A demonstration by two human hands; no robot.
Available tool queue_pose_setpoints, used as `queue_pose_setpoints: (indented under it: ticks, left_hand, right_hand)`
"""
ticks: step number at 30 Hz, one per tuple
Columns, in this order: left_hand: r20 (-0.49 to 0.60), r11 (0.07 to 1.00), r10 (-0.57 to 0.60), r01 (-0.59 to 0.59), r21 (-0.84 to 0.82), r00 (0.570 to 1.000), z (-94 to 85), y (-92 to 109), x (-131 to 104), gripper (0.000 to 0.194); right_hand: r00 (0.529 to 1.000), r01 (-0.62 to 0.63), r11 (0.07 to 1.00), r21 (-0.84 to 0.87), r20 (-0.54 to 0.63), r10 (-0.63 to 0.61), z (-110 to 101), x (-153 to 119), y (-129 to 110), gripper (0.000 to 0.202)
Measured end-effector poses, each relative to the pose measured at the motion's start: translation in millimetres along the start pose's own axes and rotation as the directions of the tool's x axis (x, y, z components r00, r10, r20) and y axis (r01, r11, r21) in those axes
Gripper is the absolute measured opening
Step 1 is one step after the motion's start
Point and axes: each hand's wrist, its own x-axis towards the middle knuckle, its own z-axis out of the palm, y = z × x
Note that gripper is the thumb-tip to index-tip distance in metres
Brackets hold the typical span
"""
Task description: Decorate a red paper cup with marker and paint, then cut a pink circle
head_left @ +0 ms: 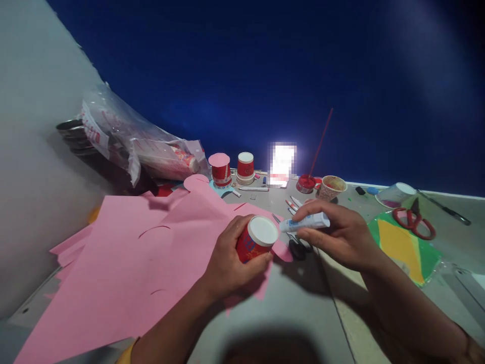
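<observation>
My left hand [233, 263] is wrapped round a red paper cup [250, 247], its white round end [263, 231] facing up. Between the thumb and fingers of my right hand [337, 235] is a white and blue tube [308, 222]. The tube's left tip points at the cup's rim, close beside it; whether they touch is hard to tell. Large pink paper sheets [129, 263] lie to the left and under my left hand. A small pink paper piece [282, 251] and black-handled scissors [299, 249] lie just beyond the cup.
At the back stand two red cups [222, 174] [245, 166], a bright blurred screen [282, 164], a red jar [305, 184] with a stick and a patterned cup [332, 187]. Red-handled scissors [414, 222] lie on green and yellow sheets [401, 247]. A plastic bag [144, 146] is back left.
</observation>
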Motion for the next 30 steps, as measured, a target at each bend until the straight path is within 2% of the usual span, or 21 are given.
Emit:
queue_pose_setpoints:
  ticks: [3, 7, 13, 16, 24, 30]
  left_hand:
    - [-0.01, 0.994, 0.101, -0.1, 0.053, 0.995, 1.0, -5, -2, 0.047]
    - [0.002, 0.977, 0.185, -0.184, 0.105, 0.983, 2.9, -9, -4, 0.053]
    - [0.01, 0.954, 0.258, -0.257, 0.156, 0.966, 5.1, -11, -5, 0.059]
    - [0.002, 0.952, 0.263, -0.26, 0.16, 0.965, 4.4, -12, -5, 0.057]
    - [-0.01, 0.96, 0.239, -0.235, 0.151, 0.971, 2.8, -12, -6, 0.058]
    - [-0.018, 0.961, 0.228, -0.222, 0.166, 0.973, 4.5, -11, -6, 0.054]
  right_hand:
    - [0.993, -0.099, 0.995, 0.003, -0.059, 0.099, 1, 0, -3, 0.008]
    - [0.988, -0.129, 0.991, 0.022, -0.086, 0.13, 4, 2, -4, 0.01]
    - [0.988, -0.157, 0.986, 0.049, -0.006, 0.157, 5, 1, -1, 0.012]
    - [0.983, -0.181, 0.982, 0.054, 0.024, 0.18, 2, 1, -2, 0.012]
    - [0.96, -0.272, 0.958, 0.097, -0.039, 0.276, 4, 3, -2, 0.017]
    - [0.969, -0.247, 0.965, 0.091, 0.02, 0.246, 5, 2, -1, 0.014]
